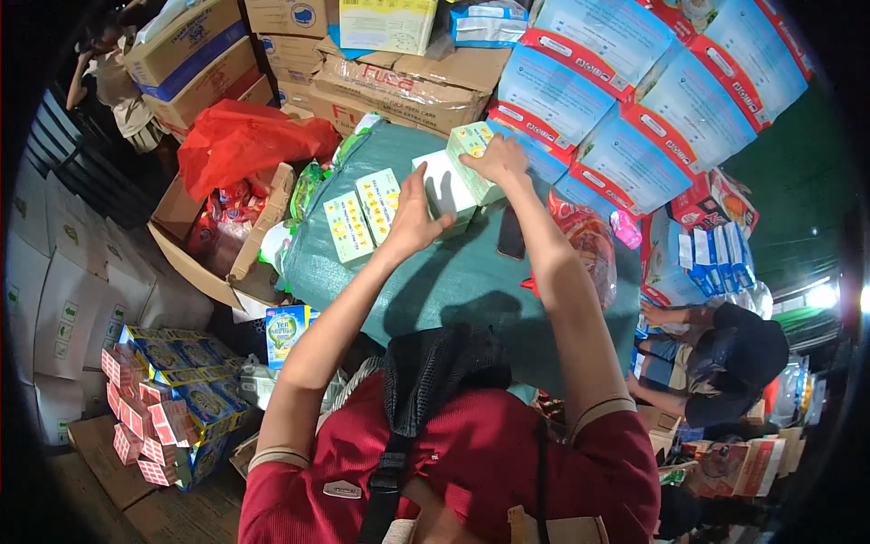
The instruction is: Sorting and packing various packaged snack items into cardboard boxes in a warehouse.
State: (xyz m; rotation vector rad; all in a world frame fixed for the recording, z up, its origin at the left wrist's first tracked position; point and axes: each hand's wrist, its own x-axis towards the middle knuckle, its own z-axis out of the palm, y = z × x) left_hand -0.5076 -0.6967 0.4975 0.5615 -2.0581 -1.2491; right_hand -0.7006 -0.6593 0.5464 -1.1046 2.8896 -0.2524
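Note:
My right hand [500,161] grips a light green and white carton [468,138] at the far side of the green-covered surface [435,290]. Its thumb lies across the near side, and its other fingers are partly hidden round the right. Just in front stands another carton with a plain white top [444,186], on which a hand's shadow falls. My left hand [414,222] is open beside that white top, thumb and fingers spread; whether it touches the carton I cannot tell. Left of it, two similar cartons with yellow pictures [349,227] lie side by side.
A dark phone [510,234] lies right of the cartons, near a clear bag with red contents [582,238]. Blue-and-red packs [557,95] are stacked at the far right. An opened cardboard box [195,249] with red packets stands left. Another person [725,363] bends at the right.

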